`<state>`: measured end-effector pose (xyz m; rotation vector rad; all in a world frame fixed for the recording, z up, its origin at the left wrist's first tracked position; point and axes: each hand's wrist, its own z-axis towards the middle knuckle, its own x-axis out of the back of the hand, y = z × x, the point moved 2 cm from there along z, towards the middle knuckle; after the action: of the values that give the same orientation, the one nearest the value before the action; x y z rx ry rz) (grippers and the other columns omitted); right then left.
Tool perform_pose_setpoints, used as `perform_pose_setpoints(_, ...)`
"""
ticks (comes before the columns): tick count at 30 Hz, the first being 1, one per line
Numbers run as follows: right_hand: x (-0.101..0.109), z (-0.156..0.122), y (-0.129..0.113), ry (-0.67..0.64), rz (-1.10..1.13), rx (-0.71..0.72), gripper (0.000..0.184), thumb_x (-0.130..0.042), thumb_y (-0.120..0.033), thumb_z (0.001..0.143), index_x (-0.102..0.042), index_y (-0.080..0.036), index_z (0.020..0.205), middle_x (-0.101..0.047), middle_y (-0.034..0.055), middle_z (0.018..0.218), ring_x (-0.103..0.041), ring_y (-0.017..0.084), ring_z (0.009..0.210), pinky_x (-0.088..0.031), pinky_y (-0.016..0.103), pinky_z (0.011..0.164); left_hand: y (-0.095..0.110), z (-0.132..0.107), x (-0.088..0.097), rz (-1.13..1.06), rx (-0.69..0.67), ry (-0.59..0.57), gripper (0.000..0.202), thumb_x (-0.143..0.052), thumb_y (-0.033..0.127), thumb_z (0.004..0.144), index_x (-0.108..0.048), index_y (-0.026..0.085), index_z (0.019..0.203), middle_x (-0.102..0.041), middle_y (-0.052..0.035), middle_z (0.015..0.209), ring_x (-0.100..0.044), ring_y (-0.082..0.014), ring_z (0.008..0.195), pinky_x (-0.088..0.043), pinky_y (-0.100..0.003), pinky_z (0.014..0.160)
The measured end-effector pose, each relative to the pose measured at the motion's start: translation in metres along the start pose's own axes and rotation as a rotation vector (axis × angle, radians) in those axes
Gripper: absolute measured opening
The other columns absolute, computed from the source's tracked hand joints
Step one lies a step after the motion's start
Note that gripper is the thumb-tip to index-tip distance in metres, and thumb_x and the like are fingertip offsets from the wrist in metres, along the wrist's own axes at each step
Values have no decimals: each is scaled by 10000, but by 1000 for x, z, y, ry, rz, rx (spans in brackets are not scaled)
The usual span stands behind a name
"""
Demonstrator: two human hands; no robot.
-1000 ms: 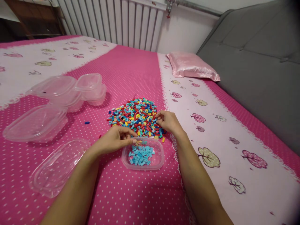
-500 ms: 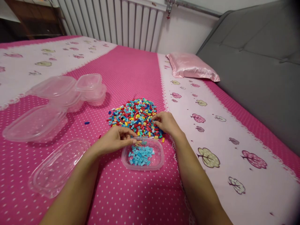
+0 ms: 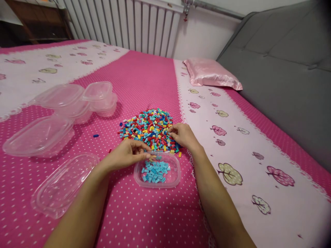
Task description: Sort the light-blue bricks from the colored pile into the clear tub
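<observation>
Well left of an open clear plastic tub (image 3: pixel 158 185), lidded containers (image 3: pixel 38 136) stand on a pink polka-dot bedspread (image 3: pixel 144 217); nearer the tub lies a clear lid (image 3: pixel 63 184). The left hand (image 3: pixel 126 153) pinches the tub's far-left rim. Light-blue toy bricks (image 3: pixel 156 171) lie inside it, a multicoloured brick pile (image 3: pixel 147 125) just beyond. Beyond its right end, the right hand (image 3: pixel 182 133) touches the pile, fingers narrow; whether they hold a brick, I cannot tell.

Head camera looking forward and down from wearer's head, facing across bed (image 3: pixel 152 213) toward radiator (image 3: pixel 130 24). Left hand (image 3: pixel 129 151) and right hand (image 3: pixel 182 135) showing fairly near, around mid-frame, left arm (image 3: pixel 86 203) and right arm (image 3: pixel 217 187) reaching in from bottom edge. Headboard (image 3: pixel 284 44) rising at right.
</observation>
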<state>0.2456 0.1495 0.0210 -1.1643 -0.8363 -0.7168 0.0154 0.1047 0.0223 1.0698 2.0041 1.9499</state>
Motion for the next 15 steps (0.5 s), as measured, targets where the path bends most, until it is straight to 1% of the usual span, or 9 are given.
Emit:
perform_pose_setpoints(4, 1, -1, 0, 24, 26, 11, 115, -601, -121, 787, -701, -174, 809, -721, 49, 841, -635, 151, 745, -462, 265, 731, 1, 0, 0, -4, 4, -2, 351, -681, 407, 739, -699, 96, 903, -626, -23, 598, -515, -103, 527, -388, -207, 501)
perform_pose_setpoints(7, 4, -1, 2, 34, 78, -18, 96, -600, -150, 790, -693, -173, 802, -713, 38, 800, -622, 140, 709, -461, 266, 714, 1, 0, 0, 2, 6, -2, 363, -678, 417, 738, -699, 96, 905, -625, -21, 599, -510, -103, 527, -382, -206, 496)
perform_pose_setpoints(9, 7, -1, 4, 48, 175, -40, 89, -606, -185, 783, -687, -165, 812, -702, 29, 769, -607, 130, 677, -461, 260, 687, 2, -1, 0, 4, 5, 5, 367, -676, 422, 741, -699, 97, 911, -627, -22, 602, -508, -102, 527, -374, -201, 487)
perform_pose_setpoints(11, 12, -2, 4, 43, 318, -44, 114, -617, -233, 770, -679, -155, 825, -685, 21, 741, -588, 122, 648, -457, 250, 647, 2, -1, 0, 4, 3, 7, 360, -670, 416, 748, -699, 99, 917, -634, -26, 612, -516, -104, 537, -375, -200, 488)
perform_pose_setpoints(13, 17, -6, 0, -21, 499, -35, 161, -623, -276, 764, -668, -148, 850, -671, 19, 739, -576, 115, 638, -457, 244, 625, 2, -2, 0, 10, 3, 3, 350, -665, 408, 754, -700, 101, 919, -635, -28, 616, -519, -104, 542, -375, -200, 491)
perform_pose_setpoints(15, 24, -12, -10, -139, 670, -12, 188, -629, -299, 764, -658, -148, 872, -662, 16, 747, -570, 104, 641, -462, 238, 626, 2, -2, 0, 23, 1, 1, 349, -664, 408, 754, -703, 102, 917, -626, -24, 610, -509, -102, 536, -367, -200, 487)
